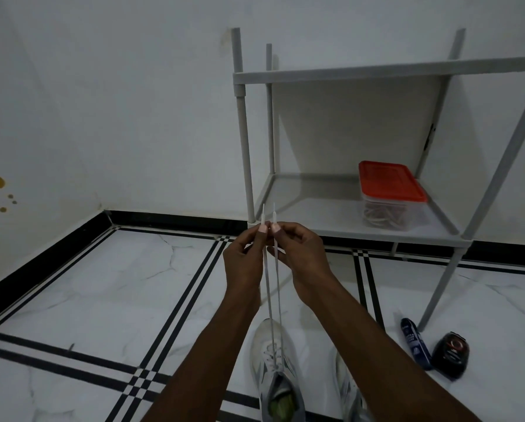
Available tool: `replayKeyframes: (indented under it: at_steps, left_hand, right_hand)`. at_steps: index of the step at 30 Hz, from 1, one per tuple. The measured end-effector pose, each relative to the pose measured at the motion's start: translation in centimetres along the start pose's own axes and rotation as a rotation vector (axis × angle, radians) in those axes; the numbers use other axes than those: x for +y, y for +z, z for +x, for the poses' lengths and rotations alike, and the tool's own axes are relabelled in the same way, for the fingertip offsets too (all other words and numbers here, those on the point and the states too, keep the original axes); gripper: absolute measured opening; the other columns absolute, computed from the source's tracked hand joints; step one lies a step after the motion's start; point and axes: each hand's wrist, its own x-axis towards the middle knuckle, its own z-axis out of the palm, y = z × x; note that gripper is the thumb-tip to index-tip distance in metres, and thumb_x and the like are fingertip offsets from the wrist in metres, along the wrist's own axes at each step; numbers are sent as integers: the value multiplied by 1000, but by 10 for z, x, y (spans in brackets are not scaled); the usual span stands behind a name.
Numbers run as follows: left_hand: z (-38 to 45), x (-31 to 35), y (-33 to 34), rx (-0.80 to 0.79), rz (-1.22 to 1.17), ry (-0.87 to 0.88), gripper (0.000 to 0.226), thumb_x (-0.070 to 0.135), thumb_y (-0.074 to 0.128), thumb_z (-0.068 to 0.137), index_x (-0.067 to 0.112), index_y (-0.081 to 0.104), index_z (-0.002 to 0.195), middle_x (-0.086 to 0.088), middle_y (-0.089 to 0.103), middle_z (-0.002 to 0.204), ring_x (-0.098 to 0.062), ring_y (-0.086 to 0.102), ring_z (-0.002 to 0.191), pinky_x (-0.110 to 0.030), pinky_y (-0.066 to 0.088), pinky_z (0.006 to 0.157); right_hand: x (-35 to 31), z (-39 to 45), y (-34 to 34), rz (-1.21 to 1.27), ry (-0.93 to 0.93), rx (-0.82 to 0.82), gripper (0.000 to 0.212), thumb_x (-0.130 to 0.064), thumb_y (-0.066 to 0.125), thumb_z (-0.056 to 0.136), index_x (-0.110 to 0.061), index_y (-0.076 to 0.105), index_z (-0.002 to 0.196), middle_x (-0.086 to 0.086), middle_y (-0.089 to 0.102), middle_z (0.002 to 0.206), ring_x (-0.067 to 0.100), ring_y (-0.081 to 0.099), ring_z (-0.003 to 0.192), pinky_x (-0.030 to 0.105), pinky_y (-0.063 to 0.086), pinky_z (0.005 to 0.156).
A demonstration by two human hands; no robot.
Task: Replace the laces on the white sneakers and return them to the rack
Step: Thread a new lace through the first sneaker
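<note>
Marble floor — white sneaker [275,357], both lace [272,287] ends taut in each hand's pinching grip.

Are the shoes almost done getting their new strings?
Partly. One white sneaker on the floor already has a lace threaded through its eyelets. Right now the left hand and right hand each pinch one lace end, pulling both up evenly. Still left: tying it, checking the second sneaker, mostly hidden behind the right arm, and putting both back on the rack, which holds only an orange-lidded box.
</note>
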Motion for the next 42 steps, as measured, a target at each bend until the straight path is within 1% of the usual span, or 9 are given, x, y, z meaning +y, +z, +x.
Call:
replayKeyframes:
  at_steps: [6, 11, 14, 17, 22, 26, 28, 34, 42]
  left_hand:
    - [4, -7, -6, 2, 33, 11, 17, 30, 68, 95, 22, 76, 107, 13, 77, 92, 9, 68, 86, -8, 50, 67]
    - [3, -46, -39, 91, 180, 20, 13, 30, 70, 95, 25, 77, 105, 14, 75, 95, 13, 65, 85, -5, 47, 68]
    - [-10, -91, -73, 113, 293, -48, 17, 29, 68, 97, 19, 77, 107, 6, 75, 95, -1, 68, 84, -19, 51, 77]
    - [-29, -144, -102, 191, 389, -156, 17, 26, 67, 97, 12, 75, 104, -2, 72, 83, -11, 66, 69, -37, 56, 75]
    - [-55, -197, -119, 148, 518, -272, 58, 21, 63, 99, 12, 40, 151, -6, 69, 108, -23, 71, 95, -45, 55, 96]
    - [-84, -230, -126, -148, 786, -40, 41, -2, 59, 95, 12, 62, 133, -10, 64, 117, -26, 63, 107, -36, 53, 93]
    - [-92, -235, -124, -246, 848, 32, 34, 1, 60, 94, 11, 69, 125, -13, 64, 115, -26, 62, 108, -35, 50, 94]
    - [-96, -231, -125, -167, 885, 33, 1, 15, 68, 93, 16, 69, 94, 1, 64, 96, -13, 65, 88, -39, 57, 76]
    - [-103, -235, -118, -223, 1101, 132, 8, -1, 52, 98, 0, 56, 91, -19, 56, 87, -34, 55, 81, -47, 47, 74]
  right_hand:
    - [6, 4, -5, -102, -15, 11, 13, -23, 67, 93, -15, 74, 101, -2, 76, 93, 11, 72, 91, 27, 58, 82]
    - [45, 12, -46, -475, -81, 138, 11, -24, 70, 91, -14, 75, 95, -4, 71, 85, 10, 65, 79, 19, 49, 68]
    - [84, 9, -81, -584, -14, 164, 6, -19, 72, 89, -13, 74, 88, -3, 69, 76, 9, 62, 67, 25, 49, 65]
    - [139, 3, -116, -714, 90, 189, 10, -24, 72, 88, -14, 74, 85, 0, 73, 78, 18, 69, 75, 38, 58, 78]
    - [202, -23, -138, -723, 242, 30, 29, -25, 73, 88, -12, 66, 112, 3, 73, 82, 27, 72, 81, 41, 57, 84]
    - [224, -52, -134, -853, 202, -355, 18, -31, 71, 90, -17, 76, 101, -4, 75, 96, 8, 69, 89, 27, 55, 87]
    - [229, -62, -133, -848, 178, -423, 17, -32, 72, 89, -18, 77, 96, -8, 76, 95, 3, 68, 93, 27, 54, 93]
    - [232, -67, -132, -813, 102, -336, 13, -26, 78, 84, -13, 76, 83, -5, 76, 88, 5, 70, 88, 32, 57, 90]
    - [235, -69, -134, -898, 180, -242, 20, -34, 77, 83, -16, 72, 75, -1, 77, 88, 12, 72, 86, 35, 58, 85]
